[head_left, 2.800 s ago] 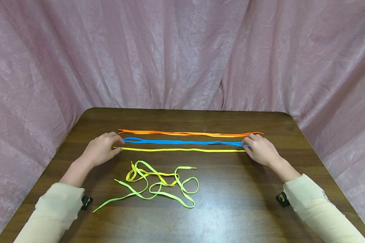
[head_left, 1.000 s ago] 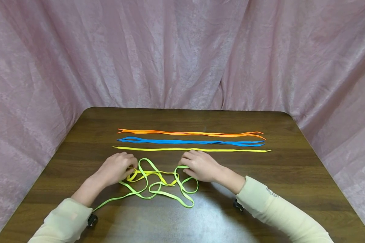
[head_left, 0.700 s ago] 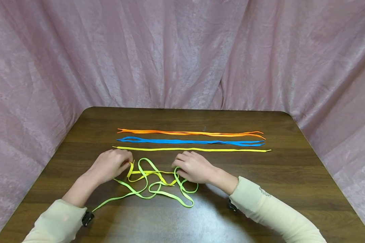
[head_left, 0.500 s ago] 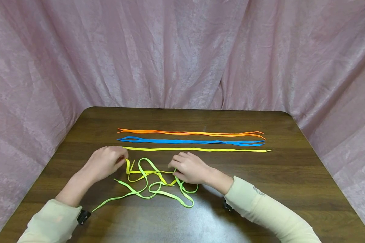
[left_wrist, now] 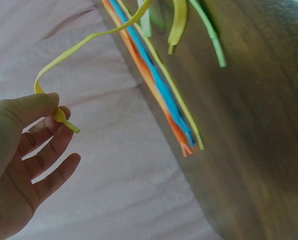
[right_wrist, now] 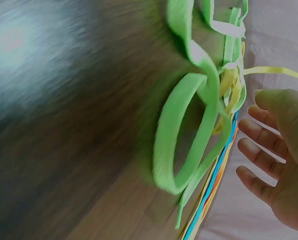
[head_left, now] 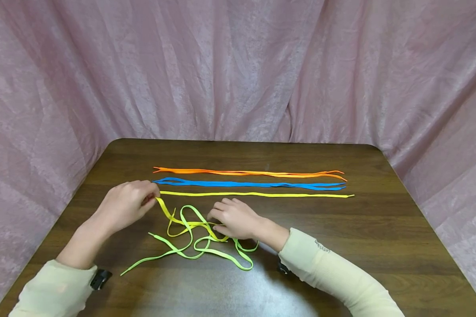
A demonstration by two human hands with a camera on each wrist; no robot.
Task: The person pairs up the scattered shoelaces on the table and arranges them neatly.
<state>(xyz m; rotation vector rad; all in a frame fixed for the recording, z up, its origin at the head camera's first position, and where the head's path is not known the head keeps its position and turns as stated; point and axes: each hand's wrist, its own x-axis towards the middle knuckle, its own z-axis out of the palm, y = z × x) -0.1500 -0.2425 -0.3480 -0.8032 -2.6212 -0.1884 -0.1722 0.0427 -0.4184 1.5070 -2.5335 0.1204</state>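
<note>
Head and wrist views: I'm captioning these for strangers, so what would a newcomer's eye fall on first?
Probably the neon colours on the dark table: orange strands farthest away, blue strands next, then one straight yellow lace. Nearer the person, a green lace loops across a second yellow lace, whose tip the left hand pinches near the row's left end. The right hand, holding nothing, is over the tangle's right side.

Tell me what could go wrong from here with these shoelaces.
Snagging: the left hand pinches one end of the tangled yellow shoelace, which crosses the green shoelace, so pulling may drag both.
Disturbance: in the head view, that hand covers the left end of the straight yellow shoelace, so a low sweep might knock it askew.
</note>
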